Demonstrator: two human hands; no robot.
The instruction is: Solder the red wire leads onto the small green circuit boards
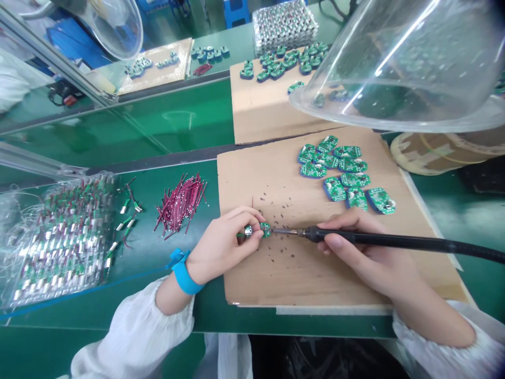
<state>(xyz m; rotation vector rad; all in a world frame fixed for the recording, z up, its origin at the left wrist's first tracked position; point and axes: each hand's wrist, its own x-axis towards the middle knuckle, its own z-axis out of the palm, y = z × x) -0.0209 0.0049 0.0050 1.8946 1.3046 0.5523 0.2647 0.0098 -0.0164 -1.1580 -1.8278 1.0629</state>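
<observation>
My left hand (229, 239), with a blue strap at its wrist, pinches a small green circuit board (265, 230) low over the cardboard sheet (252, 279). A metal part (248, 230) shows between my fingers, and a dark red wire (252, 201) sticks up beyond them. In my right hand (363, 252) is a black soldering iron (355, 236), held like a pen. Its tip points left and ends at the board's right edge; whether it touches I cannot tell. Around the tip, dark specks and burn marks dot the cardboard.
Several green boards (349, 166) lie at the cardboard's upper right. Left of it are a pile of dark red wires (181, 202) and a clear tray of small metal parts (67, 237). A transparent hood (394, 68) overhangs the upper right. More boards (276, 66) sit beyond the divider.
</observation>
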